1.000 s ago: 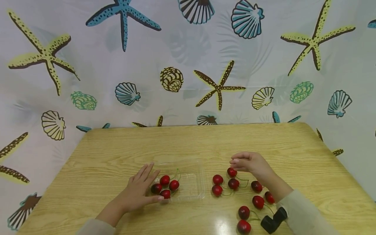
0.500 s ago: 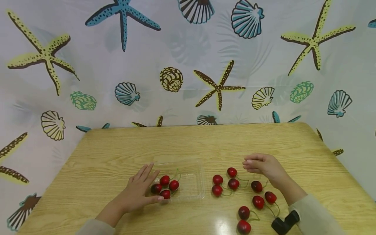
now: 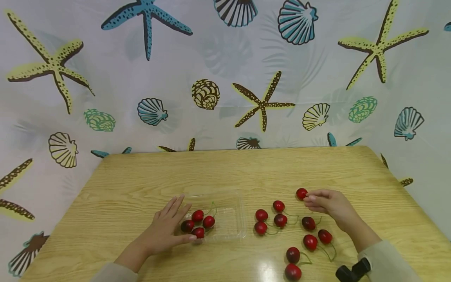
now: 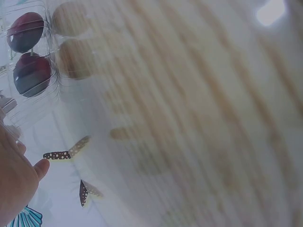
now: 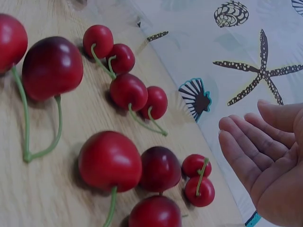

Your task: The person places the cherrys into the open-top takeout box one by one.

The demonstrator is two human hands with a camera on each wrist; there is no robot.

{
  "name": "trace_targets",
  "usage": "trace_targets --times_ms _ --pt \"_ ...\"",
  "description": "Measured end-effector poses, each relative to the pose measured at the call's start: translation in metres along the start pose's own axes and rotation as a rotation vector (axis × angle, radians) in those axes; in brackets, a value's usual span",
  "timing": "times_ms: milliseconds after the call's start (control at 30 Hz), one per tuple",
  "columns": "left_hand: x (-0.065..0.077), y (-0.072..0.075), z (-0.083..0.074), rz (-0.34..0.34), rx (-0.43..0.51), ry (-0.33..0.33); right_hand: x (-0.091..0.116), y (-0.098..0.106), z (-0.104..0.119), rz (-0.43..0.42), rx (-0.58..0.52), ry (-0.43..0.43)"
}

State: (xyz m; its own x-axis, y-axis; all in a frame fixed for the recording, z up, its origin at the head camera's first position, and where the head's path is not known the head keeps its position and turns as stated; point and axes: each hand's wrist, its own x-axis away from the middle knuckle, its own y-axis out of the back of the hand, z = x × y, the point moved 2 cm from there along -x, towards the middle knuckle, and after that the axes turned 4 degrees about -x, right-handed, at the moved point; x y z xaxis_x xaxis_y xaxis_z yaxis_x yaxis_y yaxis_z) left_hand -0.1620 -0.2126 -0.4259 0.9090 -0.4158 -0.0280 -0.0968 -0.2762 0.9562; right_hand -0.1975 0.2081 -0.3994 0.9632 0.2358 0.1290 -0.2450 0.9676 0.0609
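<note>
The right hand (image 3: 331,205), empty, has moved toward three o'clock; one cherry (image 3: 302,194) now appears at its ten o'clock, seemingly within reach. The left hand (image 3: 165,229) spreads wide at nine o'clock of the box (image 3: 228,220).

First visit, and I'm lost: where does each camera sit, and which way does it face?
On the head: forward and down at the table; left hand and right hand show.
On the left wrist: toward two cherries in a clear tray; that hand partly shows.
On the right wrist: across loose cherries; that hand shows.
Head and right wrist share loose cherries.
</note>
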Motion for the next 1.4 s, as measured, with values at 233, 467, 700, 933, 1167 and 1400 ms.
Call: trace_targets --times_ms 233,467,700,933,1167,1400 --pt "0.001 -0.001 -0.001 -0.002 -0.007 0.0 0.005 0.01 -0.009 -0.003 0.009 -0.013" --pt "0.0 0.001 -0.001 -0.004 -0.009 -0.003 0.01 0.021 -0.018 -0.027 0.038 -0.047" --pt "-0.001 -0.001 0.001 -0.001 -0.016 -0.005 0.013 0.031 -0.026 -0.049 0.057 -0.081" --pt "-0.001 -0.003 0.003 -0.012 -0.009 -0.016 0.013 0.04 -0.033 -0.078 0.078 -0.118" --pt "0.0 -0.003 0.002 -0.003 -0.01 -0.006 0.012 0.047 -0.04 -0.091 0.045 -0.156" --pt "-0.001 -0.003 0.003 -0.002 -0.012 -0.009 0.011 0.049 -0.043 -0.08 0.041 -0.181"
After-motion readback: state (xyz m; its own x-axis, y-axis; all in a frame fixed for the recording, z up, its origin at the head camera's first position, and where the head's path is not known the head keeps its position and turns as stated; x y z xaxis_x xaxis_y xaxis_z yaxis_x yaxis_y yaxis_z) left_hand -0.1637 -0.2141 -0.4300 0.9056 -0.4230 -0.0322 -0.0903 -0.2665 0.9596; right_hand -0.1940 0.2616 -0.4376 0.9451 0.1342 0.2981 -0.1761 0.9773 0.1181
